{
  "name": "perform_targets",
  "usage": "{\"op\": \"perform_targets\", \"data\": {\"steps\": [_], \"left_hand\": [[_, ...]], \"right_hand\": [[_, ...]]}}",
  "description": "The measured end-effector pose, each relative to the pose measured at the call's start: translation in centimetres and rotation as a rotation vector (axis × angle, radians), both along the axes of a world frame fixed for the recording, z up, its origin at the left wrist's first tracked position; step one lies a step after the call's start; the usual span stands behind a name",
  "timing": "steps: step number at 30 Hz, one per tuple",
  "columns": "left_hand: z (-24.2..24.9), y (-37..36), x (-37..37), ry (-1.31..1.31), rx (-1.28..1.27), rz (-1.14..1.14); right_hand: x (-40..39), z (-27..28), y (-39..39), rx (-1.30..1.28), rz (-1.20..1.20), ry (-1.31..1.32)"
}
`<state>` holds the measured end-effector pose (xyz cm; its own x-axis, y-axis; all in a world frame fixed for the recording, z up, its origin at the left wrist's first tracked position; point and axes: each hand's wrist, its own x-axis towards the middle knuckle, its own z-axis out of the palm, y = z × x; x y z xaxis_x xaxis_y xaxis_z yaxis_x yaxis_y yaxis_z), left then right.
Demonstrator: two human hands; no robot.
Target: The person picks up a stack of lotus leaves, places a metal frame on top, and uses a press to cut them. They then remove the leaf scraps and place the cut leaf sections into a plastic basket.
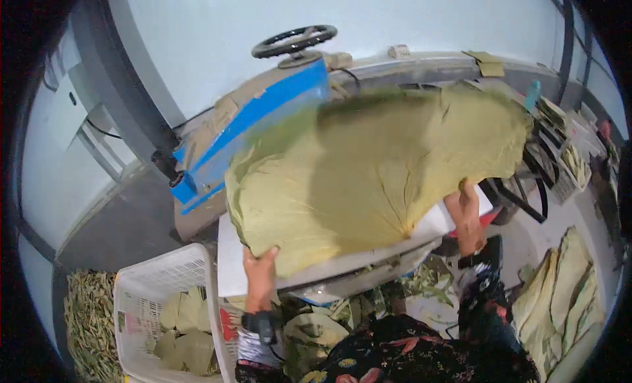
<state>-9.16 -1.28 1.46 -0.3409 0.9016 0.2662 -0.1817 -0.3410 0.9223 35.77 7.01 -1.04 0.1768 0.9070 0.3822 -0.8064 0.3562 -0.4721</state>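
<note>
A large, flat, yellow-green dried lotus leaf [355, 179] stretches between my two hands, its veins fanning out from a point near the lower edge. My left hand [261, 278] pinches its lower left edge, thumb on top. At the lower right edge, my right hand [466, 215] grips the leaf between thumb and fingers. The leaf's far edge is blurred. Beneath it shows part of a white work surface [230, 251], mostly hidden by the leaf.
A white plastic basket [210, 278] holding cut leaf pieces [187, 333] stands at left, beside a heap of leaf scraps [92, 324]. Behind is a blue machine [263, 103] with a black handwheel [294, 41]. More folded leaves [559, 304] lie at right.
</note>
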Motion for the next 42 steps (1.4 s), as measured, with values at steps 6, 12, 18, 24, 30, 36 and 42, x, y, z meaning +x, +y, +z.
{"op": "perform_targets", "data": {"steps": [6, 12, 18, 24, 30, 36, 42], "left_hand": [[1.9, 1.5, 1.7, -0.139, 0.104, 0.129], [-0.6, 0.5, 3.1, 0.075, -0.063, 0.157], [1.1, 0.9, 2.6, 0.000, 0.005, 0.145], [0.0, -0.2, 4.2, 0.068, -0.065, 0.207], [2.3, 0.1, 4.4, 0.022, 0.114, 0.200], [1.9, 0.1, 3.5, 0.091, -0.077, 0.198], [-1.4, 0.1, 3.2, 0.110, 0.029, 0.108]], "right_hand": [[0.2, 1.9, 4.0, -0.014, 0.070, 0.069], [0.0, -0.2, 4.0, -0.031, 0.166, 0.001], [-0.1, 2.9, 5.3, -0.135, 0.057, -0.018], [-3.2, 1.2, 3.1, -0.165, 0.070, -0.127], [-1.3, -0.5, 3.4, -0.115, 0.219, -0.176], [-4.0, 3.7, 1.4, -0.262, 0.032, -0.170], [-2.6, -1.1, 1.8, -0.123, 0.269, -0.038]]}}
